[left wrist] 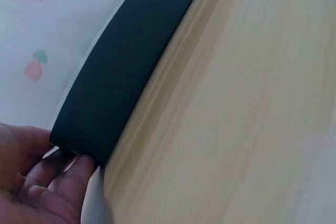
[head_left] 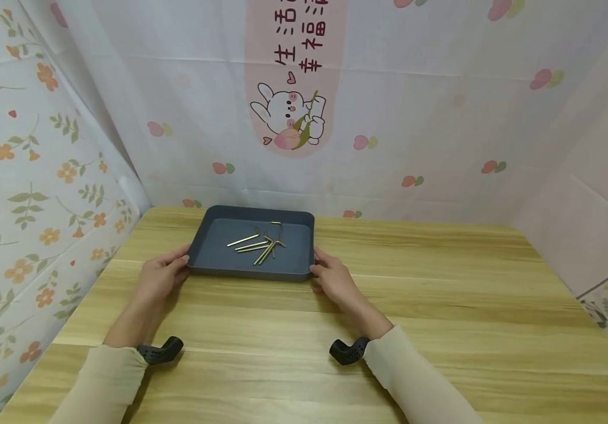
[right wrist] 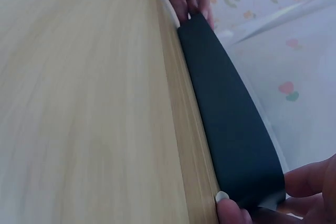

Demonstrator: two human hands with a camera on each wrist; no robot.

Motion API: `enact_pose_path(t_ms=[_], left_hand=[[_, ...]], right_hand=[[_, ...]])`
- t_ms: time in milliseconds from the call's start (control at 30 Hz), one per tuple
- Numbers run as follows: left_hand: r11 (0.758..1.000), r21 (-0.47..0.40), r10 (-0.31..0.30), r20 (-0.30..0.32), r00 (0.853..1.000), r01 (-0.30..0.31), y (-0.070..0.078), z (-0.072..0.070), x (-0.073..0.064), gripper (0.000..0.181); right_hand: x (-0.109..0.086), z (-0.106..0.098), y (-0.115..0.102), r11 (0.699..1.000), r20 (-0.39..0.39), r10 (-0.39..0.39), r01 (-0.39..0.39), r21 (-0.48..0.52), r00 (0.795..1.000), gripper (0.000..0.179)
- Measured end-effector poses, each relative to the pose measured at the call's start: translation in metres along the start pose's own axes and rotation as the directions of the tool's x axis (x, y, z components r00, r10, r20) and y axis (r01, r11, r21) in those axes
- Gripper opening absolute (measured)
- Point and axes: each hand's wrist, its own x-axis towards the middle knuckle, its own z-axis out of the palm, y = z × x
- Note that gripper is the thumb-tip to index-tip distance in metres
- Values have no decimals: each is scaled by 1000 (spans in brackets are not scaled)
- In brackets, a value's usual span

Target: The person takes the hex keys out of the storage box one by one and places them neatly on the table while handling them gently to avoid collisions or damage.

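Toward the far edge of the bench [head_left: 452, 306], left of centre, is a shallow dark tray [head_left: 293, 256]. Left hand [head_left: 162, 274]: thumb and fingers pinch the near left corner. Right hand [head_left: 334, 279]: thumb and fingers pinch the near right corner. Several brass-coloured L-shaped rods [head_left: 265, 254] lie within the tray, some crossing. Patterned cloth [head_left: 431, 118] hangs behind. Each wrist carries a black fitting [head_left: 162, 351].

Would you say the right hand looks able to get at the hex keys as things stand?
Likely yes, though the right hand would first need to release the tray, whose near right corner it holds; the tray's top is open, and nothing visible covers the hex keys.
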Motion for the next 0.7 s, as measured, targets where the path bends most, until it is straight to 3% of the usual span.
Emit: enact_pose_path(t_ms=[367, 700], left_hand=[[999, -45, -19, 1, 1000, 19, 9, 47, 1, 46], [996, -85, -7, -25, 1000, 5, 14, 94, 0, 43]], right_hand=[[-5, -42, 17, 999, -30, 48, -48, 1, 998, 60], [-11, -86, 31, 997, 22, 69, -68, -21, 997, 61]])
